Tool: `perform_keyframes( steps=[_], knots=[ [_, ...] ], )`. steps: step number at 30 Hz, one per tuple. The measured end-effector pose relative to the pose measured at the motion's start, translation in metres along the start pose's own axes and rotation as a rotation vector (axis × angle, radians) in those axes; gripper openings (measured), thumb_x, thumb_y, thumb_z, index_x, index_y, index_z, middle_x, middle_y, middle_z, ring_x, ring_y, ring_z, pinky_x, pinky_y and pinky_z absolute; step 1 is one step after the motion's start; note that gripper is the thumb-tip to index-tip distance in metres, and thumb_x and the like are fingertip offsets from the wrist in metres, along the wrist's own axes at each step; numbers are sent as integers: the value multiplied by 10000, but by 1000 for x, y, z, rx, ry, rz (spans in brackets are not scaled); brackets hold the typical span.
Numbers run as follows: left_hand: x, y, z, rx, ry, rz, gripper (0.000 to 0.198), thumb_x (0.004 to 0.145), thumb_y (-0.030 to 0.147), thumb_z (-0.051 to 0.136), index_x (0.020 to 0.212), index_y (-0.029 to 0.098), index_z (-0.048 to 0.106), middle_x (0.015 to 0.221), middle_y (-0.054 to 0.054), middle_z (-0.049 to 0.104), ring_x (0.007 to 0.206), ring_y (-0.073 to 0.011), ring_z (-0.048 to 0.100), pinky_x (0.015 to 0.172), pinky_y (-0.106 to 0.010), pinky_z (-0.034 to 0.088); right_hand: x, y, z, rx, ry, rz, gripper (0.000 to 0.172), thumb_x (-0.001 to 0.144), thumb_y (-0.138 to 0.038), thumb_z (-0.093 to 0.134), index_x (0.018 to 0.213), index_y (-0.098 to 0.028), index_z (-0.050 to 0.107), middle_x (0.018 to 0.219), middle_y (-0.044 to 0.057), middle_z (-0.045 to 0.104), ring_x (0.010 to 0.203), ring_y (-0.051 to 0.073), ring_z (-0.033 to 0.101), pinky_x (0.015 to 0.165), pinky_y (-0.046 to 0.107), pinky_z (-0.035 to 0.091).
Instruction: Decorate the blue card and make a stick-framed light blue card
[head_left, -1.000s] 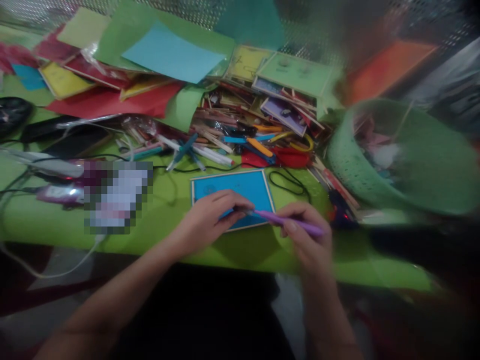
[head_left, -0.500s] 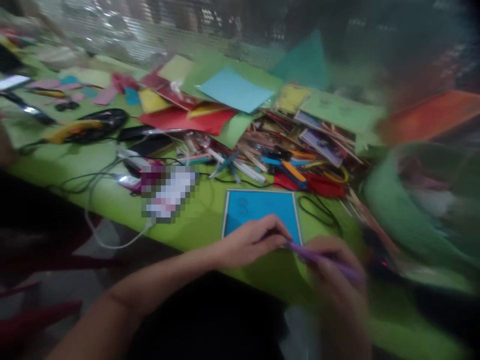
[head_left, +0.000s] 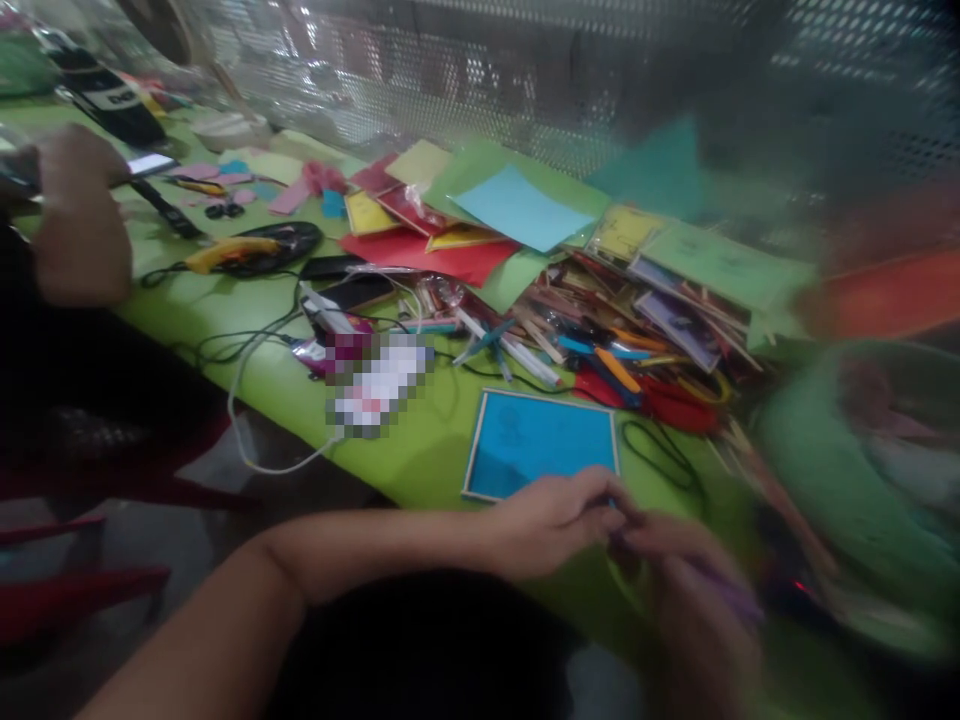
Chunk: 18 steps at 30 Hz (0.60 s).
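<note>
Both of my hands meet low, right of the middle, in front of a blue panel [head_left: 551,440] with a pale wooden frame, which lies flat on the table. My right hand [head_left: 690,570], blurred, is wrapped around a slim purple pen-like stick [head_left: 727,592]; its exact kind is unclear. At the stick's far end, the thumb and fingers of my left hand [head_left: 559,520] are pinched together around its tip. Part of the stick between the hands is hidden by fingers.
Behind the panel lie wooden sticks [head_left: 547,330], cutters, markers and coloured paper [head_left: 517,205]. A charging phone [head_left: 382,385] lies to the left, near a yellow-handled tool [head_left: 232,252]. A green basin [head_left: 810,480] stands at right. Another person's arm [head_left: 82,230] rests at far left.
The view has swung left, so the table things sit further right and another person's arm shows. My hands have drawn closer together, and less of the purple stick shows.
</note>
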<state>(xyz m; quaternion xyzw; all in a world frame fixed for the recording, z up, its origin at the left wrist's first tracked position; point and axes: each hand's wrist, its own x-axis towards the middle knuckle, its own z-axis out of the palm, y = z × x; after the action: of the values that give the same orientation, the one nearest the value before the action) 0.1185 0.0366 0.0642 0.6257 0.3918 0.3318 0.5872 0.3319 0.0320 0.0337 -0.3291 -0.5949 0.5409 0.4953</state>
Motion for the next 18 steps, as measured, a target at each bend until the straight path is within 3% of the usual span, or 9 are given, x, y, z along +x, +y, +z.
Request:
perform_keyframes(
  steps=[2, 4, 6, 9, 12, 14, 16, 18],
  knots=[
    [4, 4, -7, -17, 45, 49, 307, 1061, 498, 488, 1086, 207, 580, 986, -52, 647, 906, -188, 610, 843, -318, 475, -1, -1, 5, -37, 45, 11, 188, 958, -331, 694, 1076, -244, 812, 924, 59, 764, 740, 179, 685, 621, 276, 554],
    [10, 10, -22, 9, 138, 121, 227, 1041, 430, 533, 1045, 209, 586, 970, -38, 623, 878, -168, 578, 811, -298, 464, 0, -3, 9, -54, 146, 47, 345, 922, -335, 740, 1258, -260, 749, 1017, 65, 759, 785, 180, 679, 645, 278, 540],
    [16, 14, -46, 80, 266, 172, 183, 1029, 372, 537, 977, 206, 593, 904, -22, 602, 805, -148, 539, 737, -277, 444, 3, -6, 10, -29, 279, 60, 448, 915, -336, 743, 1355, -276, 681, 1044, 60, 742, 795, 173, 660, 648, 275, 524],
    [27, 13, -97, 262, 501, 200, 143, 992, 334, 582, 941, 203, 609, 830, -5, 585, 697, -135, 493, 624, -263, 390, 7, -9, 9, 0, 385, -1, 336, 937, -330, 697, 1266, -261, 703, 949, 41, 717, 731, 155, 619, 607, 261, 489],
    [36, 1, -149, 506, 766, 119, 86, 960, 269, 581, 929, 194, 609, 806, 3, 605, 690, -135, 503, 664, -263, 412, 7, -8, 10, -57, 371, -25, 294, 920, -308, 713, 1206, -242, 724, 937, 45, 726, 732, 161, 622, 606, 267, 478],
    [42, -10, -175, 673, 883, -28, 119, 971, 275, 547, 956, 190, 629, 834, -5, 642, 745, -151, 555, 727, -270, 452, 4, -7, 12, -112, 366, -29, 291, 907, -282, 737, 1196, -245, 733, 970, 48, 737, 765, 166, 639, 637, 274, 486],
    [46, -20, -190, 733, 924, -102, 156, 969, 278, 539, 980, 179, 660, 884, -34, 677, 815, -189, 600, 793, -310, 481, 2, -7, 14, -141, 352, -20, 281, 909, -264, 745, 1189, -256, 738, 997, 46, 742, 806, 169, 655, 681, 281, 502],
    [47, -27, -193, 769, 951, -139, 186, 946, 257, 559, 1044, 167, 690, 1005, -93, 707, 961, -259, 633, 908, -392, 489, 1, -7, 13, -143, 320, -5, 270, 926, -265, 733, 1196, -269, 736, 1005, 41, 740, 830, 170, 661, 704, 284, 510]
  ],
)
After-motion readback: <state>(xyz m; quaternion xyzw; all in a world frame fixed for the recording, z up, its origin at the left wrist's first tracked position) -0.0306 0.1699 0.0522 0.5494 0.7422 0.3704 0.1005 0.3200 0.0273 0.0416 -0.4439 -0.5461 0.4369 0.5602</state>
